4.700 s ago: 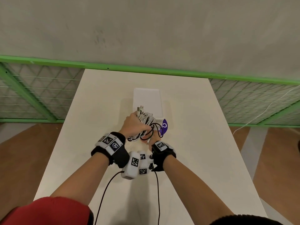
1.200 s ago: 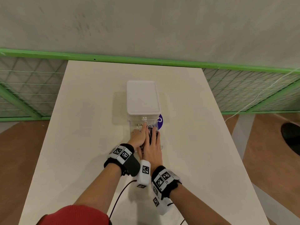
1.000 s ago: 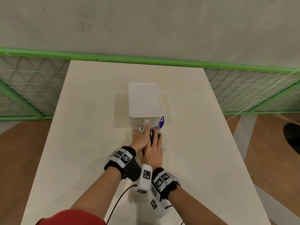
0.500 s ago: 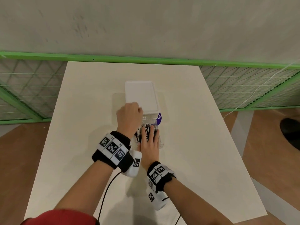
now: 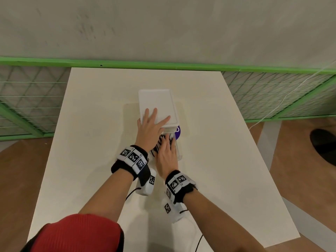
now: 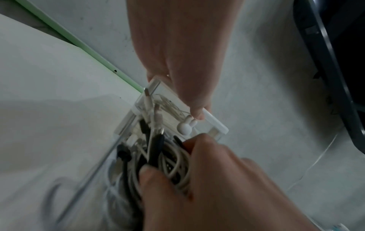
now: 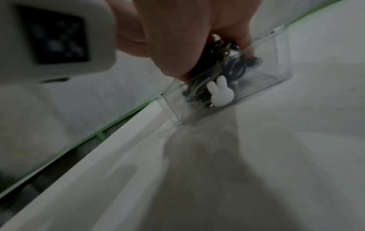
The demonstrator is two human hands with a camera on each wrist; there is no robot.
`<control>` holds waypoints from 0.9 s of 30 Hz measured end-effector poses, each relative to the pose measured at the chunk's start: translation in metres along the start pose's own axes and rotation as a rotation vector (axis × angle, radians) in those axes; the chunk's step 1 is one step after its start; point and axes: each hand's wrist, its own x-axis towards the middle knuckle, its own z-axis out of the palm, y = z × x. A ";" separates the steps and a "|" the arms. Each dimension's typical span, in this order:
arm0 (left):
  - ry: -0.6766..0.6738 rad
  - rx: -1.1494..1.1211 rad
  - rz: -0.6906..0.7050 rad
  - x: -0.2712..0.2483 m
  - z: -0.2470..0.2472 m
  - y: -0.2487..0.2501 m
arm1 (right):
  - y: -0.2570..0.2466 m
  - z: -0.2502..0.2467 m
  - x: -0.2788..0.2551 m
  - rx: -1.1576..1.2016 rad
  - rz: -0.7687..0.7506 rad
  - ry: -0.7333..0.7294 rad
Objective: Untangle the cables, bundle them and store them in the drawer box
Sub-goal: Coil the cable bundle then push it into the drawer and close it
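Note:
The white drawer box (image 5: 156, 100) stands mid-table with its clear drawer (image 5: 179, 155) pulled out toward me. A bundle of black and white cables (image 5: 160, 140) (image 6: 158, 156) (image 7: 227, 67) lies in the drawer. My left hand (image 5: 151, 126) (image 6: 177, 54) rests flat on the box top with its fingers spread. My right hand (image 5: 167, 153) (image 6: 207, 179) (image 7: 187, 39) sits on the bundle, fingers and thumb curled into the cables. A small white rabbit-shaped piece (image 6: 185, 126) (image 7: 220, 92) shows among the cables. Much of the bundle is hidden under my right hand.
A purple round sticker (image 5: 178, 131) lies just right of the box front. The cream table (image 5: 91, 142) ends at a green mesh fence (image 5: 36, 99) at the back and sides. A dark object (image 5: 323, 148) lies on the floor at the right.
My left hand has left the drawer, risen and spread flat on the box top. My right hand has stayed on the cables in the drawer.

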 end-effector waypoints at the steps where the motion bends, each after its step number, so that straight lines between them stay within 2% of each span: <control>1: -0.005 0.007 0.001 0.000 0.000 -0.001 | 0.000 0.001 0.005 0.006 0.016 0.005; 5: -0.036 0.004 0.015 0.004 -0.004 -0.005 | -0.002 0.006 0.013 0.054 0.021 0.150; 8: -0.049 -0.092 0.040 0.005 -0.007 -0.012 | 0.002 0.006 0.012 0.062 -0.007 0.255; 12: -0.045 -0.253 0.015 0.005 -0.008 -0.017 | 0.006 0.005 0.009 -0.043 -0.039 0.247; 14: -0.036 -0.266 0.004 0.005 -0.005 -0.017 | 0.001 -0.001 0.010 -0.068 0.010 0.232; 17: -0.034 -0.236 0.024 0.006 -0.003 -0.018 | 0.000 0.001 0.009 -0.172 -0.007 0.220; 19: -0.026 -0.430 -0.001 0.003 -0.008 -0.021 | 0.001 0.002 0.009 -0.177 -0.005 0.201; 20: 0.022 -0.620 -0.043 0.000 -0.013 -0.023 | 0.002 0.002 0.009 -0.166 0.002 0.184; 22: 0.252 -0.893 -0.178 -0.013 -0.019 -0.029 | 0.002 0.004 0.010 -0.155 0.006 0.172; 23: 0.367 -0.885 -0.278 -0.023 -0.020 -0.030 | 0.002 0.005 0.011 -0.152 0.005 0.168; 24: 0.414 -0.809 -0.393 -0.033 -0.018 -0.031 | 0.001 0.005 0.011 -0.152 0.011 0.161; 25: 0.361 -0.715 -0.503 -0.043 -0.013 -0.031 | 0.002 0.006 0.012 -0.157 0.018 0.155; 27: 0.002 -0.600 -0.658 -0.058 -0.002 -0.025 | 0.002 0.007 0.012 -0.159 0.027 0.158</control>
